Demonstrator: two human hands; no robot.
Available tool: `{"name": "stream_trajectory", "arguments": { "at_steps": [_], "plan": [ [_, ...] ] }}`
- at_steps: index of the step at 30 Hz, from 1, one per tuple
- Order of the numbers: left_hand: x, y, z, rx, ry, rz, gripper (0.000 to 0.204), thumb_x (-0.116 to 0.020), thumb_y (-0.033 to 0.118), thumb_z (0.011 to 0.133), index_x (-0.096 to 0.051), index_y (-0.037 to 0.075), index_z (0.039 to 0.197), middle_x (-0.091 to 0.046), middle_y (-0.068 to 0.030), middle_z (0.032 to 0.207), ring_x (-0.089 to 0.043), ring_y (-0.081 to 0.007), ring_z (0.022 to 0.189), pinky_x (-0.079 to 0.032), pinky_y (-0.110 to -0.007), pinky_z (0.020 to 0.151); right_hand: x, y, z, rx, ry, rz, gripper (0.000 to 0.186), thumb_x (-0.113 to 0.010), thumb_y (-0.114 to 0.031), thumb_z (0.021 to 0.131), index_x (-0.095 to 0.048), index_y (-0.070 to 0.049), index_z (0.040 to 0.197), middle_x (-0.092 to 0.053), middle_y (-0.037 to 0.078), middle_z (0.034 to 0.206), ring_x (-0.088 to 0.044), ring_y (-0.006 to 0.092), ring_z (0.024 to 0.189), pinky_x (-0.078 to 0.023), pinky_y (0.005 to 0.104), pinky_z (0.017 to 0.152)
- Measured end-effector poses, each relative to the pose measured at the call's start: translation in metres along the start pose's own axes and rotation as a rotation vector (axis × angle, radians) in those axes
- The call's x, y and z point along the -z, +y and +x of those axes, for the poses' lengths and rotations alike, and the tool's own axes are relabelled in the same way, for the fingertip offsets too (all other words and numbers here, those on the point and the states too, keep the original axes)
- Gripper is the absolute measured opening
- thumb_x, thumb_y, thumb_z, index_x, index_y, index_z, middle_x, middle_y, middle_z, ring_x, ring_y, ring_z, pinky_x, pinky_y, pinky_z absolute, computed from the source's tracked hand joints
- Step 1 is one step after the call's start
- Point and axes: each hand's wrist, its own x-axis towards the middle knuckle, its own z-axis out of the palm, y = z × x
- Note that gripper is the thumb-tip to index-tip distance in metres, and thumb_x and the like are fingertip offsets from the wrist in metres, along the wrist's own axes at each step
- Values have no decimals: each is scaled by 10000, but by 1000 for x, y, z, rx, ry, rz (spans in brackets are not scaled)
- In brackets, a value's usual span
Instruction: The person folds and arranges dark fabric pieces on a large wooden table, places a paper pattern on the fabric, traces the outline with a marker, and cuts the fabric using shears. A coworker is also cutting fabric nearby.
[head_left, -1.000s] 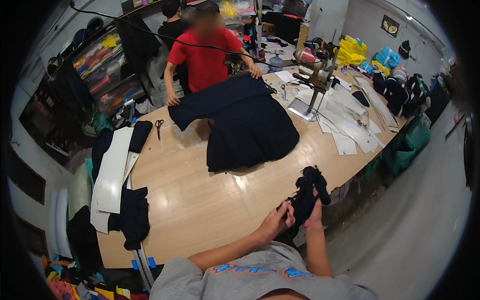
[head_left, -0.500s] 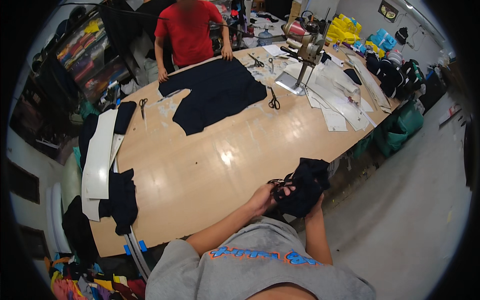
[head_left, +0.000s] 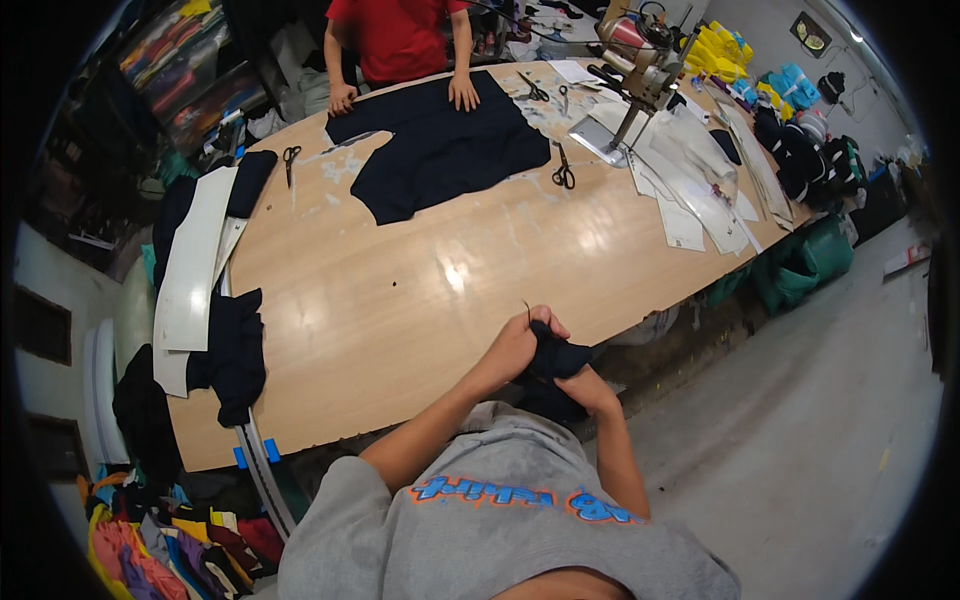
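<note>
A bunched piece of dark navy cloth [head_left: 560,360] is held in front of me at the near table edge. My left hand [head_left: 520,342] is closed on its upper left part, and a thin dark strand sticks up beside the fingers. Lower on the right side, my right hand [head_left: 588,388] grips the same cloth, its fingers partly hidden by the folds. Some of the fabric hangs below between my hands and my grey shirt. Across the wooden table [head_left: 330,330] lies a large navy fabric panel [head_left: 440,145]; a person in a red shirt [head_left: 405,40] rests both hands on it.
Black scissors [head_left: 564,172] lie right of the panel, other scissors [head_left: 291,165] at the left. A cutting machine [head_left: 630,90] stands at the back right near paper patterns [head_left: 685,180]. White pattern pieces [head_left: 190,290] and dark cloth [head_left: 240,340] line the left edge. Concrete floor extends right.
Both my hands have moved slightly left with the cloth, which is now more tightly bunched. The other person's hands have shifted on the panel. My view has tilted down a little.
</note>
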Motion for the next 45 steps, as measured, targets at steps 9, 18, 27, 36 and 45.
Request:
{"name": "stream_trajectory", "arguments": {
  "at_steps": [9, 18, 27, 36, 45],
  "plan": [
    [4, 1, -38, -254, 166, 171, 274, -579, 278, 1156, -724, 88, 1021, -721, -100, 1337, -628, -238, 1295, -455, -387, 1167, -30, -15, 15, 271, 274, -40, 497, -822, -83, 908, -706, -34, 1388, -785, 121, 1281, -745, 236, 1194, -584, 375, 1024],
    [61, 2, -36, -39, 158, -413, 343, -596, 399, 1151, -591, 142, 924, -632, -17, 1010, -612, -217, 1186, -443, -380, 1136, -66, -44, 18, 446, 473, -324, 627, -933, -170, 738, -709, -41, 1310, -766, 188, 1255, -744, 383, 1192, -592, 447, 1017],
    [71, 9, -37, -164, 333, -345, 512, -555, 514, 1181, -577, 132, 840, -548, 12, 779, -551, -145, 883, -432, -311, 875, -82, -25, 30, 446, 391, -348, 701, -941, -201, 740, -685, -43, 1374, -736, 193, 1342, -707, 388, 1271, -565, 458, 1071],
    [89, -3, -56, -81, 86, -5, 409, -565, 383, 1187, -773, 33, 1222, -733, -4, 980, -627, -107, 962, -479, -300, 902, -85, -46, 32, 415, 308, -248, 486, -820, -140, 867, -729, -56, 1337, -792, 144, 1245, -781, 295, 1138, -592, 385, 991],
    [71, 10, -56, -131, 112, 19, 308, -572, 194, 1158, -675, 11, 1384, -675, 3, 961, -610, -109, 937, -488, -299, 904, -70, -40, 34, 317, 331, -265, 481, -818, -234, 890, -722, -74, 1333, -783, 167, 1250, -762, 366, 1159, -586, 432, 992]
  ]
}}
